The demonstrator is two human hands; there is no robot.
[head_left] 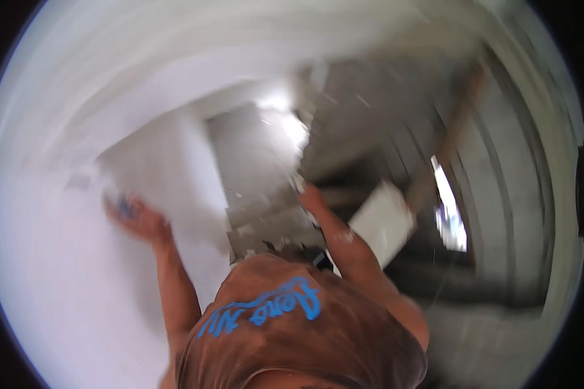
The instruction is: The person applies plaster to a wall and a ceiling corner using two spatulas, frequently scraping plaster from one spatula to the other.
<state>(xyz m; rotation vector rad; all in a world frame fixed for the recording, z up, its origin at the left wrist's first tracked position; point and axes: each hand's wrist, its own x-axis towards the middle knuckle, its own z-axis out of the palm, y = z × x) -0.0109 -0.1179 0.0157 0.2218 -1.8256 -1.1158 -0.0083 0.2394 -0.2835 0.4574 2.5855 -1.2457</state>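
My left hand (141, 220) is raised in front of the white wall (58, 259) on the left. Its fingers curl around a small dark-blue object (128, 207), too smeared to name. My right hand (311, 196) reaches forward near the middle of the view, over grey steps. Those fingers look closed, and a pale bit shows at their tips; blur hides what it is. White smudges mark the right forearm. Beside that arm is a pale, box-like slab (384, 223), apart from the hand.
Grey concrete steps (259, 223) descend ahead of my body to a lower floor (250, 146). More dark steps (402, 152) curve around on the right. A brown rail-like bar (464, 110) slants there, by a bright narrow opening (449, 207).
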